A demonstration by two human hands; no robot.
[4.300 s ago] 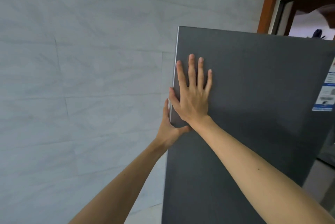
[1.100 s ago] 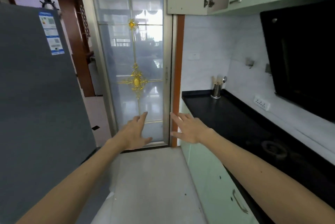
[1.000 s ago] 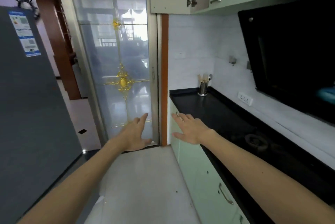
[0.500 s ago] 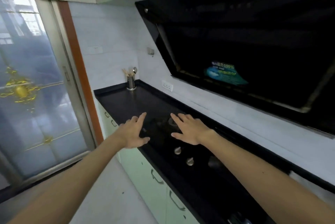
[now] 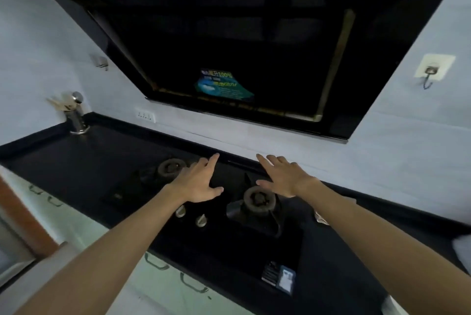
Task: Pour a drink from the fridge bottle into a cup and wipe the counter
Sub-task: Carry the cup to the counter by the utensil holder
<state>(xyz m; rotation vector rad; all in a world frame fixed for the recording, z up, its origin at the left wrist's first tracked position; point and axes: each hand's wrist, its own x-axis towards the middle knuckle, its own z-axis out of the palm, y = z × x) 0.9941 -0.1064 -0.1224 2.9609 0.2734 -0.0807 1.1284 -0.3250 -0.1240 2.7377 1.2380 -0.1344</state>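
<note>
Left hand point(image 5: 197, 182): released, palm down, fingers straight and spread, thumb out toward the right hand; nothing held. Outstretched over the gas hob point(image 5: 229, 243), between the two burners.

Right hand point(image 5: 283, 177): released likewise, palm down, fingers fanned, nothing held. Level with the left hand and near it, a gap between the two thumbs.

Left burner point(image 5: 171, 167): just beyond the left hand's outer edge.

Right burner point(image 5: 258, 198): below the right hand's thumb, on the near side.

Two metal knobs point(image 5: 201, 220): under the left wrist, toward the body.

Black counter point(image 5: 76, 161): beneath both hands, around the hob, stretching away on either side.

Pale crumpled item point(image 5: 321, 217): on the counter, partly hidden under the right forearm; kind not discernible.

Utensil holder point(image 5: 75, 118): far left of the left hand, at the counter's back corner.

Range hood point(image 5: 229, 34): above and beyond both hands.

Wall hook point(image 5: 430, 71): high to the right of the right hand.
</note>
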